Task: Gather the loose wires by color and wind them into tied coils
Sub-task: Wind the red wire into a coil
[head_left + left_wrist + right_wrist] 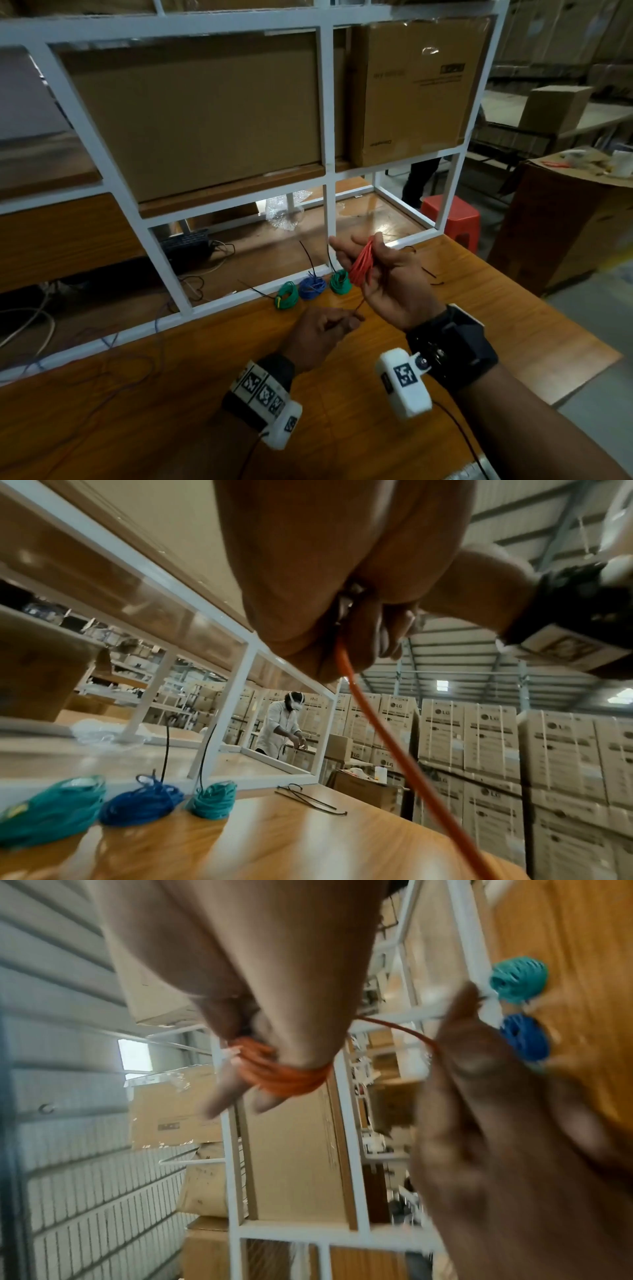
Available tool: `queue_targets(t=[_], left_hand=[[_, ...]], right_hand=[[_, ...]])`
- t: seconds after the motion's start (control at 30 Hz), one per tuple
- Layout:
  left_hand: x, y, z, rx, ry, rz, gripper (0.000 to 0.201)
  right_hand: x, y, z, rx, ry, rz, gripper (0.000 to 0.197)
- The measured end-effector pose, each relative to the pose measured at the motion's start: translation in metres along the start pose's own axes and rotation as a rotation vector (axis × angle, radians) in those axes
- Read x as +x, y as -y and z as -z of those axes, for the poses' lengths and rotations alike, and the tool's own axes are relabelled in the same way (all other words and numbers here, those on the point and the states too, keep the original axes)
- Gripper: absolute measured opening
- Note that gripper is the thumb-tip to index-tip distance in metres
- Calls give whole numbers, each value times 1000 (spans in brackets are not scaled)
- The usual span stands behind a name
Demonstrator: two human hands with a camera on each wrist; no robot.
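My right hand (356, 241) is raised palm-up above the wooden table (479, 325), with a red wire coil (361, 265) wound round its fingers and the thumb on top. My left hand (352, 320), lower and nearer, pinches the red wire's loose tail (359, 306). In the left wrist view that tail (394, 750) runs down out of the pinch. In the right wrist view the coil (284, 1074) wraps the fingers. A green coil (287, 295), a blue coil (311, 287) and another green coil (340, 281) lie in a row by the shelf frame.
A white metal shelf frame (329, 212) with cardboard boxes (205, 113) stands right behind the coils. Loose black cable ties (432, 274) lie right of my hands. Thin loose wire (113, 359) trails over the table's left. A red stool (452, 219) stands past the right edge.
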State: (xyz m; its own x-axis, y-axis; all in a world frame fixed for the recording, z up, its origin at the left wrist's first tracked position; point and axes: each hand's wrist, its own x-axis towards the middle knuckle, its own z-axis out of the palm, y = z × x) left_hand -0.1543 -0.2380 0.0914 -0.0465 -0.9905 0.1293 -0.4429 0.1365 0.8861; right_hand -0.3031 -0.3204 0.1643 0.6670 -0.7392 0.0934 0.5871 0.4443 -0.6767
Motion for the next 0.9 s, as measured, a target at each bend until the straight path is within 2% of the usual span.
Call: queue_targets(t=[0.07,0.13,0.27,0.33,0.37,0.43,0.5,0.57,0.63,0.7,0.8,0.9], left_hand=[[-10,13,3,33,-67,59,26],[-19,22,15,101,-141,88,25],[-20,18,42,329,-200,95,18],[-15,12,55,476,-227,23,19],[-13,6,61,522,-221,-21,19],[-7,-6,73,545,-156,-99,15],[0,-16,85,496,-71,-148,12],[6,-26,98,379,-35,-116,16],[10,-33,105,237,-5,-92,18],[14,-36,103,119,19,-136,16],[18,-25,91,-151,-12,-110,15],[18,-13,79,-221,-64,-79,16]], right_hand=[[5,0,11,-452,-198,128,40],[1,-3,24,-792,-253,139,39],[-12,-21,27,-1370,-94,-61,33],[-11,-34,27,-1615,-22,-123,30],[-11,-40,27,-1663,25,-152,33],[-12,-45,25,-1567,132,-284,42],[-18,-45,20,-1236,233,-480,46],[-22,-43,18,-909,328,-565,47],[-24,-41,18,-637,399,-575,45],[-24,-37,13,-456,491,-570,42],[-24,-34,0,-315,566,-531,41],[-23,-36,-9,-164,573,-483,39]])
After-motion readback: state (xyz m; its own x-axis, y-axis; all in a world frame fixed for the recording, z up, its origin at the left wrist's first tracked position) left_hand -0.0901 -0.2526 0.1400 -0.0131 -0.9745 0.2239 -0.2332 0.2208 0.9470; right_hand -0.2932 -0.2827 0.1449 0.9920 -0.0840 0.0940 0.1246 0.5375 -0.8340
